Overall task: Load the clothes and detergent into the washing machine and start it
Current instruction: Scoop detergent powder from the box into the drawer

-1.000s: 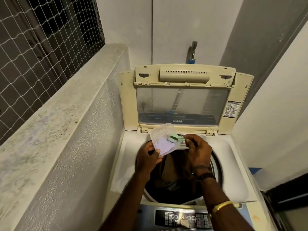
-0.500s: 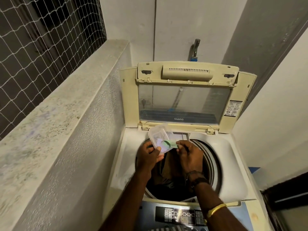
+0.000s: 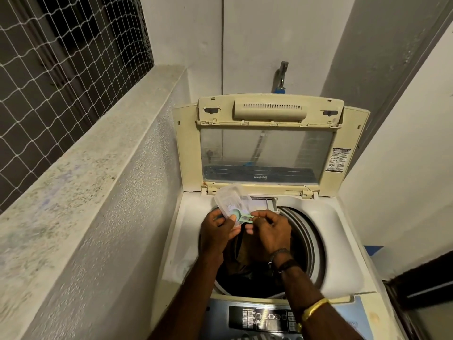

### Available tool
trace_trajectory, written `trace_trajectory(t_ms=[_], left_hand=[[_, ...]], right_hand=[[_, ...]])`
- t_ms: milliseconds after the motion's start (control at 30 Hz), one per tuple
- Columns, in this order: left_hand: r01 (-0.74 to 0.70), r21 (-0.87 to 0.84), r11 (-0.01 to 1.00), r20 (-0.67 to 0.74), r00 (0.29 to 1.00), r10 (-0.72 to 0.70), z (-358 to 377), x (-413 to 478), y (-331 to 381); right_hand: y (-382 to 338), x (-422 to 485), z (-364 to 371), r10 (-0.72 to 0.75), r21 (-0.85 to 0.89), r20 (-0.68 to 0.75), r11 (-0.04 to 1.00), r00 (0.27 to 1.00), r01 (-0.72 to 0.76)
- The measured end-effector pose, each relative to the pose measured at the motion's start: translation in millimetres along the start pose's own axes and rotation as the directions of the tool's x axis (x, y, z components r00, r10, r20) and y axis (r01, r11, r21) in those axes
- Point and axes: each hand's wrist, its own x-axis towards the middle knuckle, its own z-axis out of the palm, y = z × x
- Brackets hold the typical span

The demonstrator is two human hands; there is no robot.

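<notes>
Bare walls crowd the washing machine; above its drum my left hand grips the tub, right hand pinches the scoop (I'd lift it level).

White string netting over dark opening, top-left. Below it a speckled grey concrete ledge runs diag. to the back corner. White painted back wall w/ vertical seam; metal tap w/ blue fitting on it. Grey wall strip to its right, then white side wall. Dark door frame bottom-right. Light dim, warm.
</notes>
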Motion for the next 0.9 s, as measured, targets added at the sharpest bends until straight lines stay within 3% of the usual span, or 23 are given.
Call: trace_trajectory(t_ms=[200, 500, 900], left_hand=[[-0.002, -0.023, 1.000, 0.042, 0.999, 0.003, 4, -5, 2], [0.021, -0.064, 0.998, 0.024, 1.000, -0.020, 9, -8, 8], [0.103, -0.079, 0.992, 0.009, 0.995, -0.103, 15, -1, 5]], right_hand=[[4, 11, -4, 0.192, 0.228, 0.036, 0.954, 0.981, -0.195], [2, 22, -9, 0.200, 0.372, 0.034, 0.907, 0.979, -0.198], [-5, 53, -33, 0.212, 0.524, -0.087, 0.841, 0.973, -0.136]])
